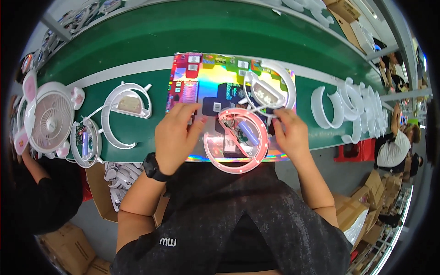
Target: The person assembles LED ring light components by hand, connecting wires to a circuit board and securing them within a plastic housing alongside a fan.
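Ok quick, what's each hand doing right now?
Left hand: open, resting flat on the shiny rainbow sheet, holding nothing.
Right hand: fingers bent at the pink ring's edge; a grip cannot be told.

The green conveyor belt (192, 32) is the landmark. On its left end stands a white and pink fan (48, 120) with ears. Just right of the fan lie a round frame with a battery (86, 143) and a white crescent shell (123, 113). On the belt's right part is a row of white crescent shells (350, 112). Below the belt's left part, a cardboard box (107, 192) holds white parts.
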Demonstrator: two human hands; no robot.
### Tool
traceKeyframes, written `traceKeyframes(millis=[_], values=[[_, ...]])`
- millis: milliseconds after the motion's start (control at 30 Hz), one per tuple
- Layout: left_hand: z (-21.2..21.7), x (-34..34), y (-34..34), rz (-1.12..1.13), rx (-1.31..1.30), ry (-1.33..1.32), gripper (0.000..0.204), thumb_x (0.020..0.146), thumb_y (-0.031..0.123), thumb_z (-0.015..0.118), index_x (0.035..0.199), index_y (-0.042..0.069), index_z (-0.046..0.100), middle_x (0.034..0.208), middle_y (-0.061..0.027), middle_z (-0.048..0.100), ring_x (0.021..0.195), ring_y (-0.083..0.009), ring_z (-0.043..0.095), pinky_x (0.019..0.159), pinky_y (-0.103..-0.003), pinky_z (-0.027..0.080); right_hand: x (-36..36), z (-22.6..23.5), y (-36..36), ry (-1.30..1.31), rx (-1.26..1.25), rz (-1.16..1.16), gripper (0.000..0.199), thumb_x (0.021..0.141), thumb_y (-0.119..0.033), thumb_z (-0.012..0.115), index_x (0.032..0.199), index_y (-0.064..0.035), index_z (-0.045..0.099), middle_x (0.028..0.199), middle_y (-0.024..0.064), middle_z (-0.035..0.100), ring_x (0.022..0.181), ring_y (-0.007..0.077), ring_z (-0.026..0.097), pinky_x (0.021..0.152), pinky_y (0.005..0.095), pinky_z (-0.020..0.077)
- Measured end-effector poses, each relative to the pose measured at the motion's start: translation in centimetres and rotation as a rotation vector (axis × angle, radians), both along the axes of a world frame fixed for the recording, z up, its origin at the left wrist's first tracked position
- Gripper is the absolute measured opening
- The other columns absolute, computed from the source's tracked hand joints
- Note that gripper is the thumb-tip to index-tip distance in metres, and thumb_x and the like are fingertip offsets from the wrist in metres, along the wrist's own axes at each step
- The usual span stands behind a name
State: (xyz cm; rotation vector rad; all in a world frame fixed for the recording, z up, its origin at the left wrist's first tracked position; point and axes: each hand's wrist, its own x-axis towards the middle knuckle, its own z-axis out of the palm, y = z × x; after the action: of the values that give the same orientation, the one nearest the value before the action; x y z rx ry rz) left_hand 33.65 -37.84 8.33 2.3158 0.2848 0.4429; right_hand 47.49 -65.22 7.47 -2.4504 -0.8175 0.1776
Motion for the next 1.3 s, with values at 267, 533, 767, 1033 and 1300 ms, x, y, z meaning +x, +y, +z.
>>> traceKeyframes(millis=[267,533,767,1033,1300], values=[[-0.5,-1.3,-4.5,-0.214,0.331,0.285,0.042,0.083,0.008,0.065,0.124,0.009,0.058,0.127,-0.0158,0.056,0.091,-0.0314,0.069,0.074,-0.039,0.057,-1.1,-0.1,0.8,-0.484,-0.025,-0.090,0.034,0.081,-0.009,0.069,0.115,-0.0025,0.067,0.135,0.0174,0.057,0.126,0.0402,0.052,0.101,0.0482,0.0462],[1.0,4.8,0.9,-0.352,0.545,-0.003,0.045,0.086,0.008,0.065,0.130,0.010,0.059,0.138,-0.0150,0.057,0.115,-0.0341,0.061,0.095,-0.044,0.050,-0.1,-2.1,-0.1,-0.596,0.034,-0.067,0.029,0.080,-0.002,0.066,0.110,-0.0046,0.068,0.133,0.0190,0.057,0.125,0.0405,0.053,0.104,0.0510,0.0428],[-2.3,1.7,-5.6,-0.186,0.384,0.084,0.069,0.079,0.041,0.078,0.137,0.012,0.056,0.138,-0.0145,0.055,0.120,-0.0332,0.059,0.110,-0.055,0.036,-2.8,-3.5,2.3,-0.180,0.369,0.159,0.028,0.081,0.000,0.069,0.108,-0.0012,0.067,0.113,0.0165,0.066,0.101,0.0342,0.065,0.084,0.0398,0.0542],[-0.2,2.2,-1.9,-0.663,0.427,0.045,0.067,0.074,0.042,0.081,0.133,0.017,0.060,0.145,-0.0105,0.052,0.125,-0.0324,0.056,0.115,-0.059,0.029,-3.0,-3.7,2.0,-0.011,0.434,0.302,0.038,0.078,0.002,0.069,0.115,-0.0065,0.068,0.114,0.0140,0.067,0.102,0.0321,0.067,0.084,0.0381,0.0559],[-0.6,1.0,-6.5,-0.499,0.515,0.083,0.035,0.081,0.021,0.074,0.114,0.014,0.065,0.136,-0.0096,0.057,0.125,-0.0304,0.055,0.113,-0.064,0.026,-5.7,-4.0,2.2,0.279,0.553,0.076,0.020,0.087,0.006,0.066,0.106,0.0011,0.066,0.097,0.0107,0.070,0.088,0.0198,0.070,0.076,0.0288,0.0551]])
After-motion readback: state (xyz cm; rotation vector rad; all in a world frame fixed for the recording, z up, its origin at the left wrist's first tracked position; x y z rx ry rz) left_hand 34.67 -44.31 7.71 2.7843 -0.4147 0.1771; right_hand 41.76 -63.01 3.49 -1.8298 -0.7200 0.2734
